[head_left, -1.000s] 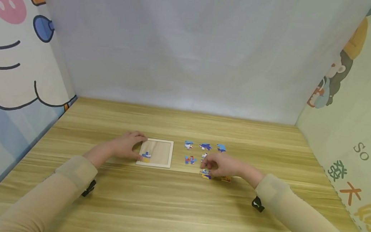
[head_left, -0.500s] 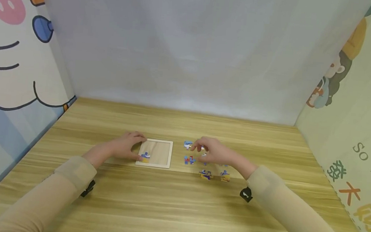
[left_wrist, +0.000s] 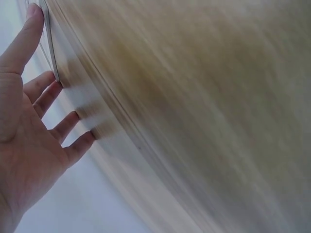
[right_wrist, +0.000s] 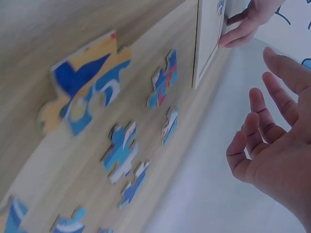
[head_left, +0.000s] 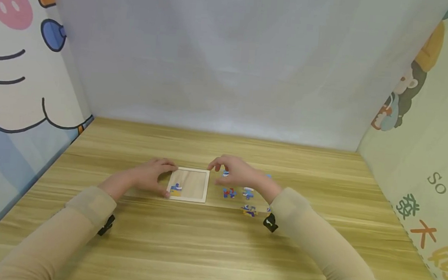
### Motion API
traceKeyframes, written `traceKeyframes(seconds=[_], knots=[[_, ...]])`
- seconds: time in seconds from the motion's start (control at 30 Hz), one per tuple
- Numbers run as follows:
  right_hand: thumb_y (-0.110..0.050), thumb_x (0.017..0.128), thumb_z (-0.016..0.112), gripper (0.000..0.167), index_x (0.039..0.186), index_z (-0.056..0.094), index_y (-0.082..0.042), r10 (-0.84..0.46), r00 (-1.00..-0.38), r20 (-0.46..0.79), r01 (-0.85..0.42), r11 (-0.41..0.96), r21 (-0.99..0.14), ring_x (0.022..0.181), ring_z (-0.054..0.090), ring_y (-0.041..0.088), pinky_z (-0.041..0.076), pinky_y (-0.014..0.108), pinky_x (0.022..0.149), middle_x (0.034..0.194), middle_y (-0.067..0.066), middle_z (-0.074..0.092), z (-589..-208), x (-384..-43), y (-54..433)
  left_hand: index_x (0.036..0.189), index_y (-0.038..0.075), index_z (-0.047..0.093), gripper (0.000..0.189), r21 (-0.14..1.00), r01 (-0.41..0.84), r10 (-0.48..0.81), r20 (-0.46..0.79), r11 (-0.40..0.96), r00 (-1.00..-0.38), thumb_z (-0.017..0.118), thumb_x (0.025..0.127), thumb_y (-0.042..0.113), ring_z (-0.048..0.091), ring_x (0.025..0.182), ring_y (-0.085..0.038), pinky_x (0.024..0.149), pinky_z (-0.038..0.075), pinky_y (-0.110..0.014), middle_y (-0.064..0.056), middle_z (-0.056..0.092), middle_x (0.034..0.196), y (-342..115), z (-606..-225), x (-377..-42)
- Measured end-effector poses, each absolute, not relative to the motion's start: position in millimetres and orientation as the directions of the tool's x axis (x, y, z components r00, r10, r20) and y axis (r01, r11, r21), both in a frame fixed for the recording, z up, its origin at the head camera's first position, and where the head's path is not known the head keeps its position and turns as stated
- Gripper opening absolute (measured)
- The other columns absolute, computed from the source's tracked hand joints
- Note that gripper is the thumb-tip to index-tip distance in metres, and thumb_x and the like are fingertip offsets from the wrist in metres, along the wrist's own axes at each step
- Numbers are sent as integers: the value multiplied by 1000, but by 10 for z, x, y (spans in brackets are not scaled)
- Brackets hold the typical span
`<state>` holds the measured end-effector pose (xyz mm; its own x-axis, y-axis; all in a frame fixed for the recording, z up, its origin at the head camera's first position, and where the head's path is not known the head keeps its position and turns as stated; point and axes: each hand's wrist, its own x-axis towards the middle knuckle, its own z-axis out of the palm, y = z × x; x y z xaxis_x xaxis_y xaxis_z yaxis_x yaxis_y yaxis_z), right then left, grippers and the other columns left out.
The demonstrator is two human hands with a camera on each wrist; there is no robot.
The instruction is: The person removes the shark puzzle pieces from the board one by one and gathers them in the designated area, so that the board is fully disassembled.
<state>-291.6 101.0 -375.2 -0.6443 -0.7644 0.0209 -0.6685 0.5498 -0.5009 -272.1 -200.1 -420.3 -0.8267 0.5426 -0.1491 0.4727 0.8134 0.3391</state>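
In the head view, my left hand [head_left: 154,175] rests at the left side of a shallow wooden puzzle tray [head_left: 207,186], thumb by the near corner, fingertips by the far one. The left wrist view shows that hand's [left_wrist: 36,111] fingers fairly straight against the tray edge. A blue and yellow jigsaw piece [head_left: 176,189] lies in the tray's near left corner. Over the loose pieces right of the tray hovers my right hand [head_left: 237,172], fingers loosely bent, partly covering the back row. Nothing shows between its fingers in the right wrist view.
Several loose jigsaw pieces lie apart on the wooden table, among them a red and blue one [head_left: 229,193], a light blue one [head_left: 248,193] and a yellow and blue one [right_wrist: 90,80]. A pale curtain [head_left: 229,71] hangs behind; printed cloths stand at both sides.
My right hand has moved left and away from me, from the near pieces across the back row toward the tray. The left hand stays at the tray's edge.
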Motion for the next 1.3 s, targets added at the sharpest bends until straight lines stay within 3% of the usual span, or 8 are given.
traceKeyframes(seconds=[0.13,0.43,0.63,1.03,1.3], knots=[[-20,84,73,41,121,61,-8,-783,-623,4,-677,536,-504,93,54,32,46,34,82,109,13,62,-3808,-2980,861,144,9,39,95,326,481,545,-143,814,-826,73,71,59,28,134,-43,105,27,-62,-14,33,148,-2021,-4223,-2753],[-23,84,72,44,125,59,-13,-786,-612,-82,-624,544,-561,104,53,24,45,35,90,116,9,59,-3959,-3032,543,144,10,39,95,324,490,555,-145,809,-819,72,71,61,28,135,-40,104,28,-63,-12,34,148,-1994,-4177,-2748],[-26,83,74,47,127,59,-17,-814,-568,-124,-675,546,-496,110,53,17,44,31,94,117,4,60,-4049,-3003,372,143,9,39,94,321,499,561,-139,805,-816,72,72,60,28,134,-39,104,28,-62,-12,34,148,-1985,-4172,-2736],[-28,84,72,44,126,61,-18,-808,-556,-192,-695,580,-425,106,49,14,42,27,91,120,4,55,-4151,-2992,262,145,11,37,94,323,484,552,-165,813,-817,71,72,60,27,135,-38,105,26,-62,-11,32,149,-1984,-4178,-2729],[-25,88,68,36,123,61,-17,-811,-559,-176,-658,562,-500,104,53,13,44,26,91,116,2,59,-4162,-2980,235,145,11,37,95,326,472,542,-170,819,-823,71,72,61,26,136,-39,105,26,-62,-11,31,150,-2023,-4191,-2721]])
